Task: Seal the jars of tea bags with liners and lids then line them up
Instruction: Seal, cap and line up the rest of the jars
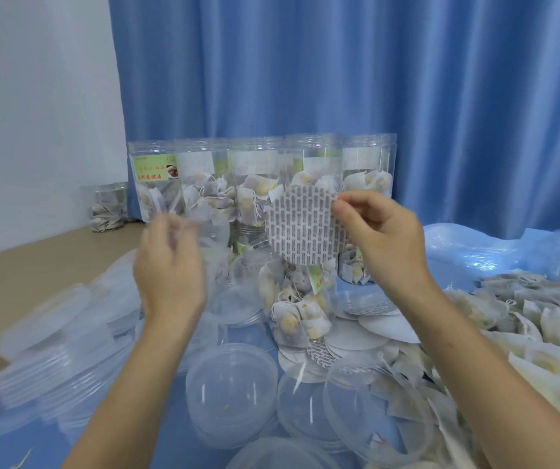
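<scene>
Loose lids (231, 377) lie nearest on the desk. Right hand (383, 238) pinches a liner (300, 228) above the open jar (300, 299). Left hand (168, 265) is blurred, fingers loose, empty. Best to centre the liner flat on the rim, then cap.

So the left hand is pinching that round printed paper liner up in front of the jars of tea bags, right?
Not quite: the head view shows the right hand pinching the round printed paper liner in front of the clear plastic jars of tea bags. The left hand is blurred and holds nothing visible.
</scene>
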